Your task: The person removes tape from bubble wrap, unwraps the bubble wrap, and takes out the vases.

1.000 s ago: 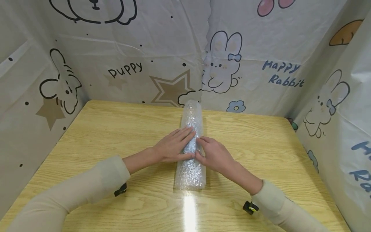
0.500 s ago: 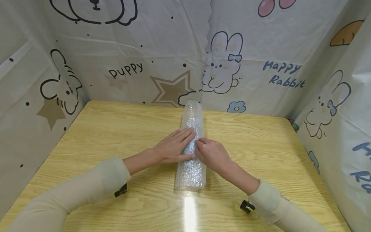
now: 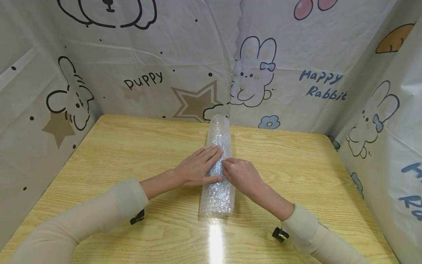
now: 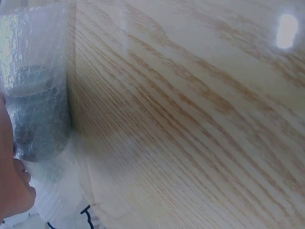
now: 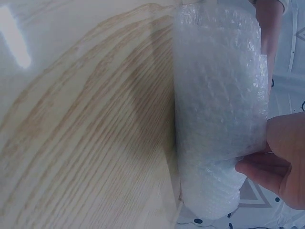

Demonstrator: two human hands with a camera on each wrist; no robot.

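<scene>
A long roll of clear bubble wrap [image 3: 218, 200] lies on the table, pointing away from me. Through its layers the left wrist view shows a dark greenish cylinder-like object [image 4: 40, 109], its kind blurred by the bubbles. My left hand [image 3: 199, 167] rests across the top of the roll with fingers extended and thumb apart. From the right, my right hand [image 3: 242, 176] has curled fingers at the wrap's upper side, pinching it. In the right wrist view, its fingertips [image 5: 248, 167] meet the bubble wrap [image 5: 221, 86] near a fold.
The wood-grain table [image 3: 141, 135] extends on both sides of the roll. Behind it and at the sides hangs a pale cloth [image 3: 191, 47] printed with cartoon animals; the roll's far end reaches near it. Black straps [image 3: 280, 234] hang below the sleeves.
My right hand's thumb and fingers, spread apart a second ago, have closed together on the wrap. The left hand and the roll have stayed in place.
</scene>
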